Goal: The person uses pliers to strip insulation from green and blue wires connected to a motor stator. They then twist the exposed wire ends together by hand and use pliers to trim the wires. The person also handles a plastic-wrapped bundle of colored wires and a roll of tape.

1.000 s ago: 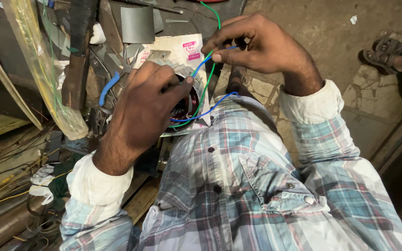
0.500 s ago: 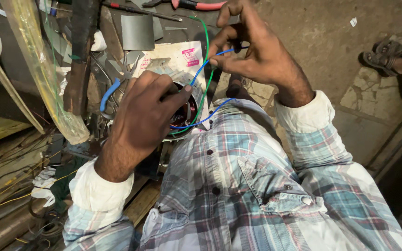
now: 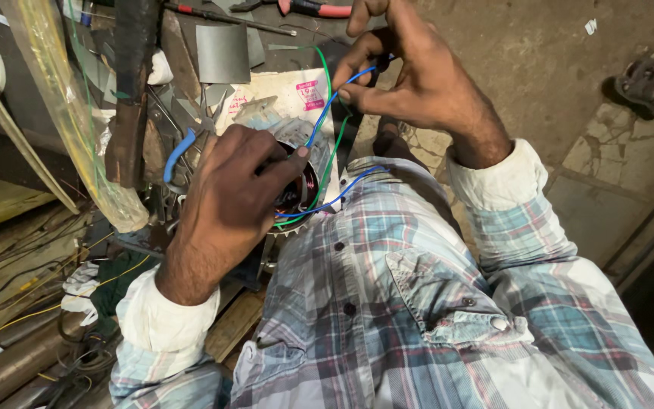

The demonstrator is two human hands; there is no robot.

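Just left of my left hand, blue-handled pliers lie among metal scraps. My left hand is curled down over the wound motor coil, fingers pressed on its top, holding it against my checked shirt. From the coil a blue wire and a green wire run up to my right hand, raised above and to the right, which pinches the blue wire taut between thumb and fingertips.
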